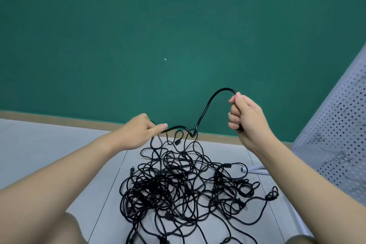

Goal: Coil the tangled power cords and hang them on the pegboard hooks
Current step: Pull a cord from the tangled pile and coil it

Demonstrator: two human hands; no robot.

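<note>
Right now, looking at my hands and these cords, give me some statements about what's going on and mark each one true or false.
1. Both hands hold the same raised black cord. True: the left hand and right hand each grip it.
2. The right hand is lower than the left hand. False: it is higher.
3. The tangled pile of cords lies on the grey floor. True.
4. Coiled cords already hang on the white pegboard. False: no cord hangs on it.
5. The wall behind is red. False: it is green.
</note>
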